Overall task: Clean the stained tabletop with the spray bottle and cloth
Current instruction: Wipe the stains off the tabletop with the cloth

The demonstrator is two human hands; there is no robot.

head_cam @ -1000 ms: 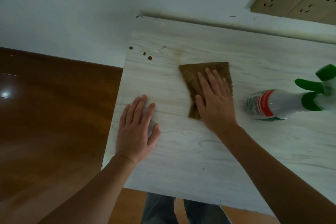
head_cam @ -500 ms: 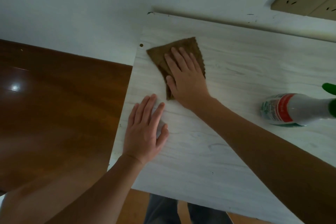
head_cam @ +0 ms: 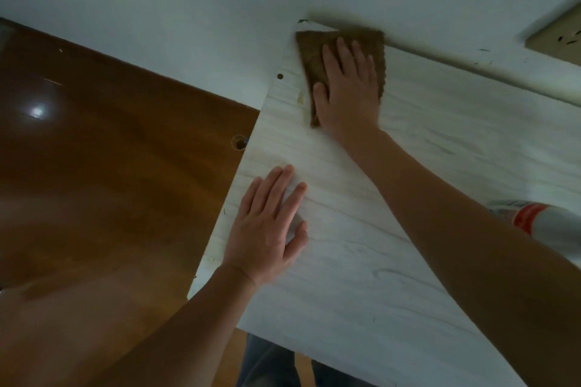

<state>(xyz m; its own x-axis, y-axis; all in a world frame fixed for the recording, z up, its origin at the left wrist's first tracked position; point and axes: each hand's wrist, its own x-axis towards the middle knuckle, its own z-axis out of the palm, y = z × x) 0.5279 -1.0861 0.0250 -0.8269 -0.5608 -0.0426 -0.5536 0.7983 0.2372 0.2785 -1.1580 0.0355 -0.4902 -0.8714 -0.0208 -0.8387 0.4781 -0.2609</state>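
The right hand (head_cam: 349,85), fingers flat, presses the cloth (head_cam: 314,50) into the far corner of the tabletop (head_cam: 440,141), swept there from mid-table within a second; stains look mostly wiped (one dark spot (head_cam: 280,76) remains at the edge). The left hand (head_cam: 267,226) rests flat, empty. The bottle (head_cam: 534,220), at right, is half hidden by forearm and frame.

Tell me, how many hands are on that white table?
2. The left hand lies flat on the bare tabletop near its left edge; the right hand presses the brown cloth at the far corner by the wall. No other hand shows.
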